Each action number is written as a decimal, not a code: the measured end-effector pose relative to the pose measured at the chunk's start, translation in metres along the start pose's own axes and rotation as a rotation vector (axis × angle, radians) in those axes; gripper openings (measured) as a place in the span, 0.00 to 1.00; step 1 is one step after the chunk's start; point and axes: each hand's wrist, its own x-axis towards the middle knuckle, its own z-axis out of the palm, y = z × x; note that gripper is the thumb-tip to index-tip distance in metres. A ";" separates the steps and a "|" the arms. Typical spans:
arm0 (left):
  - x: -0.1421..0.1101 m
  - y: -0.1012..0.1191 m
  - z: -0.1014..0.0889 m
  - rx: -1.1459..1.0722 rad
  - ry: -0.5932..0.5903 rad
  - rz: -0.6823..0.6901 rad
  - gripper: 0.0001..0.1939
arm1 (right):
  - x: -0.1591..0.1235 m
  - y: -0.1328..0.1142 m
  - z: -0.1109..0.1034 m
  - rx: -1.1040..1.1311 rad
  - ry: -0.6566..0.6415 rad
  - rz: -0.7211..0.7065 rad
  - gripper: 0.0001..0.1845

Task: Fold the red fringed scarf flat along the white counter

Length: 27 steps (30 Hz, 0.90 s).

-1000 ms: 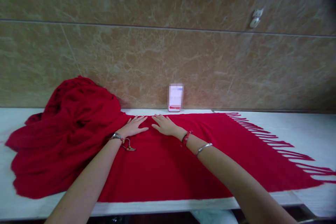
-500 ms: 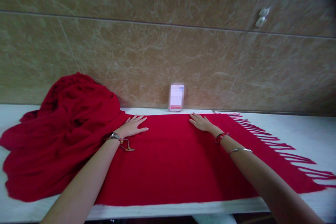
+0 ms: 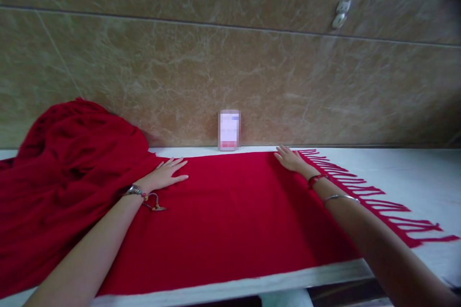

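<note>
A red fringed scarf [image 3: 230, 220] lies spread flat across a white counter, with its tasselled end at the right. Its other part is heaped in loose folds [image 3: 72, 163] at the left, against the wall. My left hand [image 3: 163, 173] rests on the cloth beside the heap, fingers spread and palm down. Near the far edge, just left of the fringe [image 3: 360, 184], my right hand [image 3: 291, 159] lies flat with its fingers stretched out. Neither hand grips the fabric. Bracelets are on both wrists.
A phone [image 3: 229, 130] with a blurred lit screen leans upright against the brown marble-tiled wall [image 3: 201, 76]. White fittings [image 3: 340, 13] are fixed to the wall at upper right. The white counter's [image 3: 428, 172] front edge runs along the bottom, with a dark space below it.
My right hand has slid right along the scarf's far edge towards the fringe. My left hand stays by the heap. The whole view has shifted slightly.
</note>
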 end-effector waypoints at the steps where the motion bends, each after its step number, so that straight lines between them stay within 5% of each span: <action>1: 0.001 0.004 -0.003 0.023 0.003 -0.002 0.38 | -0.002 -0.017 -0.006 0.034 0.013 -0.042 0.27; 5: 0.001 0.036 -0.013 0.129 0.092 0.023 0.32 | -0.024 -0.103 -0.032 0.158 0.011 -0.398 0.28; 8: -0.007 0.061 -0.009 0.142 0.128 0.026 0.30 | -0.050 -0.161 -0.040 0.256 -0.018 -0.499 0.31; 11: -0.021 0.071 0.003 0.087 0.098 0.014 0.31 | -0.074 -0.189 -0.038 0.279 -0.033 -0.561 0.33; 15: -0.034 0.066 0.011 0.027 0.078 -0.004 0.31 | -0.083 -0.175 -0.029 0.238 -0.051 -0.554 0.29; 23: -0.039 0.075 -0.003 0.059 0.090 0.034 0.36 | -0.072 -0.065 -0.018 0.128 -0.114 -0.237 0.28; 27: -0.050 0.093 -0.005 0.088 0.192 0.148 0.33 | -0.086 -0.062 -0.025 0.179 -0.064 -0.212 0.29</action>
